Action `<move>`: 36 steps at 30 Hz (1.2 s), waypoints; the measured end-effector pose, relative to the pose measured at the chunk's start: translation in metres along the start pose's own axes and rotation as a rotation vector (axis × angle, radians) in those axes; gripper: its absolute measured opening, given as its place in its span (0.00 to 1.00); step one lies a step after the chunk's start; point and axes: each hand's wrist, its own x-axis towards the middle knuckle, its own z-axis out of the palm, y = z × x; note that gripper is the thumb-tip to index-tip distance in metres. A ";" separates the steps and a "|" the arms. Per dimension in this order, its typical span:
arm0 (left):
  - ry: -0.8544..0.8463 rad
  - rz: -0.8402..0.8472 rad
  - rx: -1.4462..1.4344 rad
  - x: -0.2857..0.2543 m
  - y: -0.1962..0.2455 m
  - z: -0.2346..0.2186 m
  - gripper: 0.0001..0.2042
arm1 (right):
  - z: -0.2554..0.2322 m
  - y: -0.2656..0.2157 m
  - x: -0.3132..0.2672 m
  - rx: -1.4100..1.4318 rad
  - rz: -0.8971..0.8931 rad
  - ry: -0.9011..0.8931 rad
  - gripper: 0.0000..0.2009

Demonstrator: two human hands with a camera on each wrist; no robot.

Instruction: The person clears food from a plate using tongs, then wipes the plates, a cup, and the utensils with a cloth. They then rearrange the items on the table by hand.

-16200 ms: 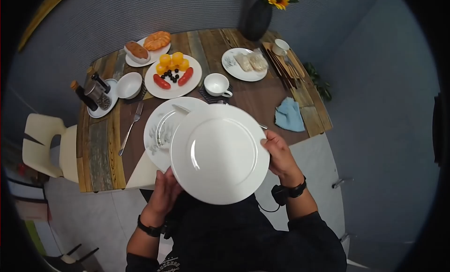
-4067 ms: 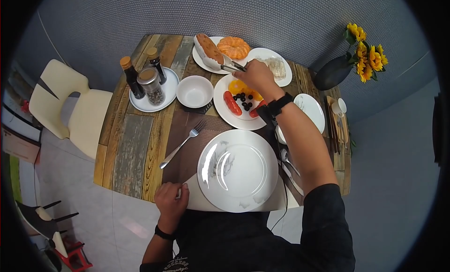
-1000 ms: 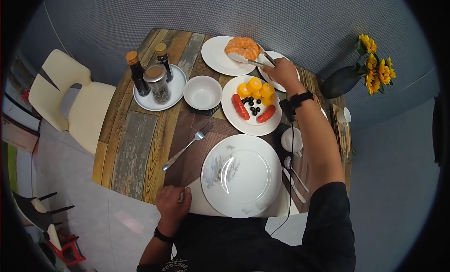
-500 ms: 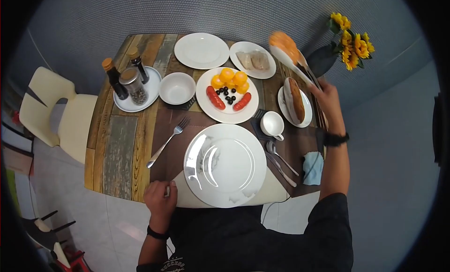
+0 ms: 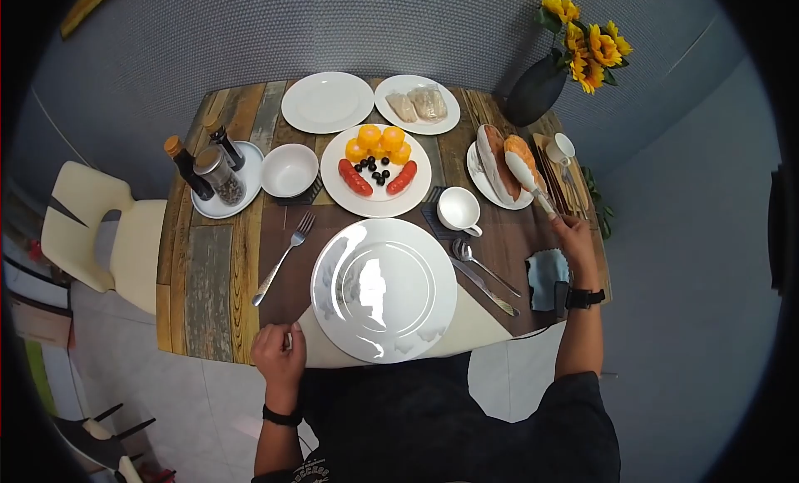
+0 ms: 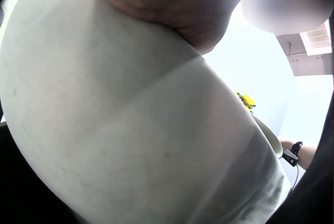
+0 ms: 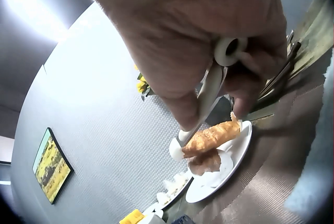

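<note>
My right hand (image 5: pixel 574 241) grips a pair of tongs (image 5: pixel 543 201) at the table's right side. The tongs' ends clasp a ring-shaped orange-brown bread (image 5: pixel 518 156), held at the small plate (image 5: pixel 473 173) against a long brown loaf (image 5: pixel 493 154) in a white wrapper. In the right wrist view the bread (image 7: pixel 214 136) sits between the tong ends, over the plate's rim (image 7: pixel 245 139). My left hand (image 5: pixel 280 354) rests at the table's front edge, fingers loosely curled, holding nothing. Beside it lies a large patterned plate (image 5: pixel 329 321). A pale surface fills most of the left wrist view.
Behind the large plate stand a plate (image 5: pixel 333 201) of sausages, egg yolks and olives, a bowl (image 5: pixel 290 171) and a cup (image 5: pixel 458 208). A bare plate (image 5: pixel 329 102) and a plate of wrapped food (image 5: pixel 420 104) are farther back. A vase (image 5: pixel 537 93) rises near the right.
The tongs first carried the loaf, then the ring bread, from the back plate to the small right plate; that back plate is now bare. My left hand stays at the edge.
</note>
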 end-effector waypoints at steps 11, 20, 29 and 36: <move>0.012 -0.028 -0.018 0.000 0.002 0.001 0.08 | -0.010 -0.005 -0.023 -0.005 0.012 0.003 0.29; 0.007 -0.006 -0.010 0.000 0.003 0.000 0.09 | 0.001 -0.024 -0.108 0.133 -0.291 -0.101 0.28; 0.001 -0.035 -0.004 0.000 0.003 -0.001 0.09 | 0.118 -0.056 -0.192 -0.233 -0.624 -0.355 0.35; -0.018 -0.062 -0.029 0.000 0.004 -0.005 0.09 | 0.133 -0.046 -0.193 -0.347 -0.714 -0.304 0.36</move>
